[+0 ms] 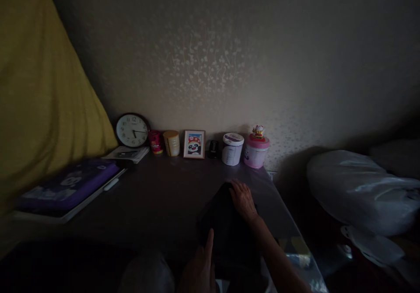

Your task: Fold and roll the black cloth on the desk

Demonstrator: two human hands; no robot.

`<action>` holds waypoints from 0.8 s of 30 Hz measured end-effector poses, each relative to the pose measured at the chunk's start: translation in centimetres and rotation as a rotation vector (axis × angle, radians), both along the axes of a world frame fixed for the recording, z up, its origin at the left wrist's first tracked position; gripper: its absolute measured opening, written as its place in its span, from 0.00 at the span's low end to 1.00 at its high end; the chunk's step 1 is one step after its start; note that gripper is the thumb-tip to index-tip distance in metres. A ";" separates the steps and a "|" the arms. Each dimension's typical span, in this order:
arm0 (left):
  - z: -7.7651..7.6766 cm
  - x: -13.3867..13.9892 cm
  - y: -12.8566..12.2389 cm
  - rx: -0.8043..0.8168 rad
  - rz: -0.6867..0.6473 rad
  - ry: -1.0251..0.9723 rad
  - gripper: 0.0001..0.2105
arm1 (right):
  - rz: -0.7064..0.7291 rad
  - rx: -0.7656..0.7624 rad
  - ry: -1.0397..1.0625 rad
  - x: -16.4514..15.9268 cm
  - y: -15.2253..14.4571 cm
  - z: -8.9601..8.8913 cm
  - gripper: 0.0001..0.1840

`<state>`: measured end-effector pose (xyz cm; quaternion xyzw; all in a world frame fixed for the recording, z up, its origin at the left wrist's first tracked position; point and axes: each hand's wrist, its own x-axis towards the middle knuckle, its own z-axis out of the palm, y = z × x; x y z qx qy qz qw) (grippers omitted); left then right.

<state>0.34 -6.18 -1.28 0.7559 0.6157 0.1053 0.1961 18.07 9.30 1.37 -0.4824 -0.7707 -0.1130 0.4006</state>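
Observation:
A black, soft-looking piece, perhaps cloth or a bag, lies over the near right part of the dark table; the darkness hides its exact kind. My right hand rests palm down on its far right edge, fingers stretched out and close together. At its near left side is my left hand, seen edge-on, with one finger pointing forward along the black piece. The other left fingers are mostly hidden.
Along the wall stand a clock, a red canister, a yellow-lidded jar, a framed panda picture and two tubs. A purple case lies left. White plastic bags sit right, beyond the table edge.

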 end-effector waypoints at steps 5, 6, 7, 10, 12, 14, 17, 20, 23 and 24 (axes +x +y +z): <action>-0.5 -0.1 0.2 -0.003 -0.001 -0.010 0.32 | 0.390 -0.095 -0.140 -2.2 -3.8 0.4 0.11; -0.5 -0.1 0.2 -0.006 0.001 -0.009 0.32 | 0.433 -0.127 -0.188 -2.7 -4.1 0.4 0.11; -0.5 -0.1 0.1 -0.008 0.002 -0.011 0.33 | 0.445 -0.153 -0.226 -3.1 -4.2 0.4 0.10; -0.3 -0.2 0.1 -0.011 -0.001 -0.026 0.32 | 0.375 -0.195 -0.295 -4.1 -2.8 0.8 0.10; -0.1 -0.2 0.0 -0.019 -0.007 -0.035 0.32 | 0.299 -0.187 -0.283 -4.2 -1.5 1.1 0.09; 0.0 -0.1 -0.1 -0.025 -0.005 -0.036 0.32 | 0.235 -0.158 -0.202 -3.9 -0.6 1.3 0.08; -0.1 0.0 -0.1 0.002 0.013 -0.026 0.32 | 0.207 -0.113 -0.029 -1.7 -0.8 0.8 0.12; -0.4 0.0 -0.2 0.027 0.025 -0.023 0.31 | 0.165 -0.084 0.079 2.4 -2.4 -0.7 0.13; -0.6 -0.3 -0.3 0.057 0.015 -0.072 0.30 | 0.039 -0.082 0.120 6.9 -4.7 -2.7 0.15; -0.6 -0.4 -0.3 0.067 0.012 -0.100 0.29 | 0.002 -0.080 0.117 8.2 -5.5 -3.4 0.15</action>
